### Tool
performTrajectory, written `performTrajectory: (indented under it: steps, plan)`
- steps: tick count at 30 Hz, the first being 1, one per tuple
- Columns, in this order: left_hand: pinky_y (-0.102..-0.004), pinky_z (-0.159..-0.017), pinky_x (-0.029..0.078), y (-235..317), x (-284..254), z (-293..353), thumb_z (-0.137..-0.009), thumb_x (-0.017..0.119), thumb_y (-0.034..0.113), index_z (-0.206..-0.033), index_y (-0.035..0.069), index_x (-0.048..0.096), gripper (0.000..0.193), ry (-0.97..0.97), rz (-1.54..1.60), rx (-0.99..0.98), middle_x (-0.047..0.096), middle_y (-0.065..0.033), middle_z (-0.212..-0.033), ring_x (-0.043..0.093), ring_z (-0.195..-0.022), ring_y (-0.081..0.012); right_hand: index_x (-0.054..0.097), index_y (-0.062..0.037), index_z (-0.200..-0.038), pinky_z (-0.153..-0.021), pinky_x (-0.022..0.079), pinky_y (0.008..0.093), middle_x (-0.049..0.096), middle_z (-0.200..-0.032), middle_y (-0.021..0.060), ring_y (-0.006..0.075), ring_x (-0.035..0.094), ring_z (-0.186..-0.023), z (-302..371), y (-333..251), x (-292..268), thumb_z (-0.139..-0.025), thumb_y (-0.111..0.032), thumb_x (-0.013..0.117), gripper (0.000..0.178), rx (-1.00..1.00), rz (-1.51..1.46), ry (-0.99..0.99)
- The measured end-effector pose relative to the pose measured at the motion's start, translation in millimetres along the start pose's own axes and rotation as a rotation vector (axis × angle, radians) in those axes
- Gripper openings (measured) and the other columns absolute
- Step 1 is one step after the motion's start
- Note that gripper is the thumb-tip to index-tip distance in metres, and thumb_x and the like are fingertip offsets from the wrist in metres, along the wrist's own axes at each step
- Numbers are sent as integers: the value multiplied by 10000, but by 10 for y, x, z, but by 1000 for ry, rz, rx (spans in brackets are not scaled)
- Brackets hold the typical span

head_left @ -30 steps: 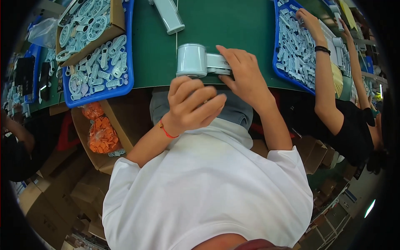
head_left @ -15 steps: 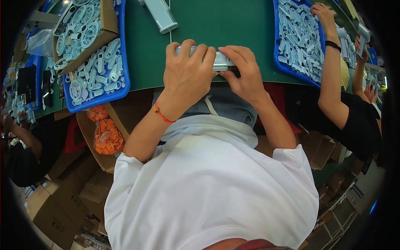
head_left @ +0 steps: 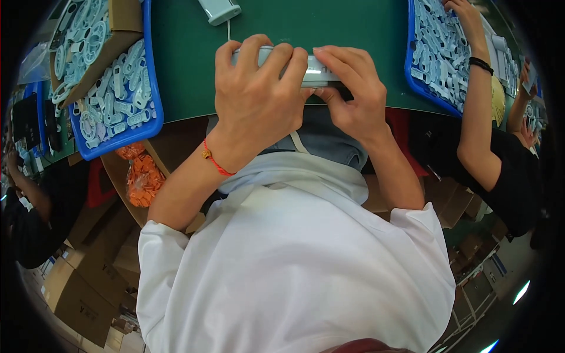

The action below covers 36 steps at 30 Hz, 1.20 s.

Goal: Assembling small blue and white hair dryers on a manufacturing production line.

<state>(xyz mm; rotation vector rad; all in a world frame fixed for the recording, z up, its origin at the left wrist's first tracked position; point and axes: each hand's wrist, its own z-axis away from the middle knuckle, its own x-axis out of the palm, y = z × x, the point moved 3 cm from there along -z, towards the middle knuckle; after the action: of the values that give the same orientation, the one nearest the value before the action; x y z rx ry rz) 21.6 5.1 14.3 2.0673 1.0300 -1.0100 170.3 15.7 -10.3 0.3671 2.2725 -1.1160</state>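
Between my two hands, over the front edge of the green table (head_left: 282, 23), is a pale grey, glossy, elongated plastic housing (head_left: 318, 72). My left hand (head_left: 259, 88) lies over its left part, fingers curled across the top, and covers much of it. My right hand (head_left: 355, 88) pinches the right end, with fingers on the far side and the thumb on the near side. The underside of the housing is hidden. Beyond my left hand another pale housing (head_left: 220, 10) with a thin white strip lies on the table.
On the left, a blue tray (head_left: 154, 112) holds pale plastic parts and a cardboard box (head_left: 125, 16). Another blue tray (head_left: 410, 59) of small parts stands right, where a co-worker's hand (head_left: 466, 17) reaches in. Bags of orange pieces (head_left: 143, 181) sit in a carton below the table.
The view has shifted a little, and both hands appear larger and slightly higher in it. Both hands keep their hold on the housing. The co-worker's hand at the right tray has moved slightly.
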Motion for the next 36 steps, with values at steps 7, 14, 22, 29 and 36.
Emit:
performTrajectory:
  steps: [7,14,22,29,36]
  plan:
    - [-438,-766,397,42,7,33,-601,698,180,-903,46,614,341,-84,-112,21,582,-46,-810,530,-886,-250,515,-27,-1119,-888,408,376,562,-1074,118,315,522,-1004,-75,-126,-37,-593,2,707,560,-27,276,-213]
    - [-444,-746,406,76,38,28,-635,626,129,-800,53,584,187,-72,-208,67,564,-60,-733,516,-786,-242,536,-5,-1077,-845,435,376,581,-1037,131,317,550,-955,-84,-224,24,-587,36,699,518,-47,233,-203]
    - [-403,-732,393,71,-32,-64,-590,685,140,-873,56,598,307,-62,-92,6,584,-29,-792,524,-827,-226,601,-4,-1020,-788,468,350,625,-989,133,302,593,-910,-111,-180,14,-565,102,670,472,-40,221,-57]
    - [-401,-682,384,-59,56,11,-628,614,109,-802,53,623,183,-31,-82,87,586,-40,-734,521,-764,-226,563,-23,-1104,-802,461,360,601,-1046,129,300,570,-938,-214,-183,-56,-603,38,687,520,-49,264,-184]
    - [-419,-825,412,-230,-243,71,-670,718,282,-908,52,628,342,380,262,-194,566,-86,-1020,502,-991,-283,512,8,-1156,-828,430,347,561,-1048,158,290,553,-951,15,-115,-216,-696,-80,676,496,269,51,-138]
